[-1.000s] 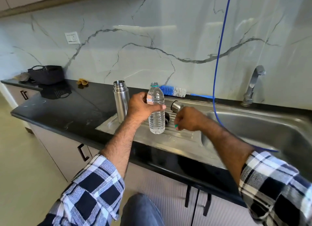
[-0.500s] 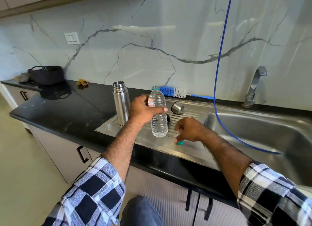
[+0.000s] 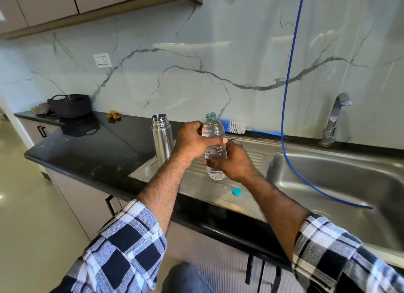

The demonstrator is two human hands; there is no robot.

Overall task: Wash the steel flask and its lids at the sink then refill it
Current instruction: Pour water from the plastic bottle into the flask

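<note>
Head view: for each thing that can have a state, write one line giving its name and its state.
steel flask: upright on the drainboard, lid off, mouth open
water bottle: upright, uncapped, held off the drainboard
teal cap: off the bottle, lying on the drainboard
left hand: grips the bottle's upper part
right hand: holds the bottle's lower part
tap: no water visible
bottle brush: lying behind the drainboard

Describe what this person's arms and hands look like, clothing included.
Both hands, the left hand and the right hand, are bare: no gloves, rings or watch visible. Both forearms are bare and hairy. Checked shirt sleeves in navy, white and pale blue are pushed up toward the elbows.
</note>
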